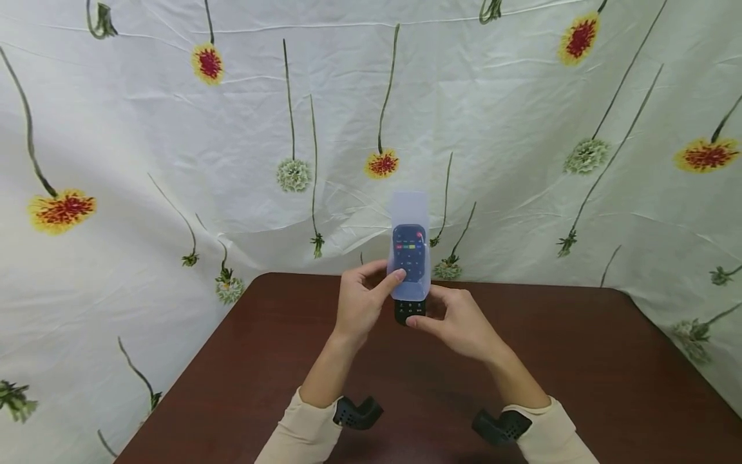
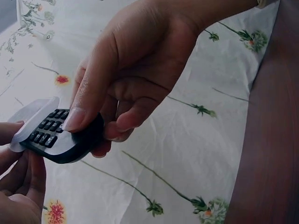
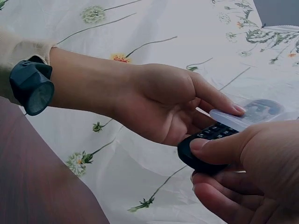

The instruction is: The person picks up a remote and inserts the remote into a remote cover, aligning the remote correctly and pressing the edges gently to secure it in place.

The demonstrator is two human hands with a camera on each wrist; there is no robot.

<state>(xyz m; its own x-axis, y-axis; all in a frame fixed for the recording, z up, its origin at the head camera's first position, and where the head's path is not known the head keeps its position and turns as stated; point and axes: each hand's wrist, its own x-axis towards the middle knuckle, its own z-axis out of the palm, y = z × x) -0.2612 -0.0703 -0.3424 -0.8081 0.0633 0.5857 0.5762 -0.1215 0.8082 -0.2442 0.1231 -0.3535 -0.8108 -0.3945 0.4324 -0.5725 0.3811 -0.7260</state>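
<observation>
A black remote control [image 1: 409, 310] sits mostly inside a clear plastic sleeve [image 1: 409, 207], held upright above the table. Its lower end sticks out of the sleeve's bottom, while the upper part of the sleeve holds no remote. My left hand [image 1: 361, 301] pinches the sleeve from the left side, thumb on its front. With thumb on the front and fingers behind, my right hand [image 1: 466, 325] grips the bare lower end of the remote. Dark number keys [image 2: 46, 127] show between the two hands in the left wrist view. The sleeve edge [image 3: 229, 120] lies over the keys in the right wrist view.
A dark reddish-brown table [image 1: 261, 361] lies below the hands. Behind it hangs a white cloth [image 1: 493, 116] printed with flowers. Black wrist devices [image 1: 358, 413] are worn over the light sleeves of both arms.
</observation>
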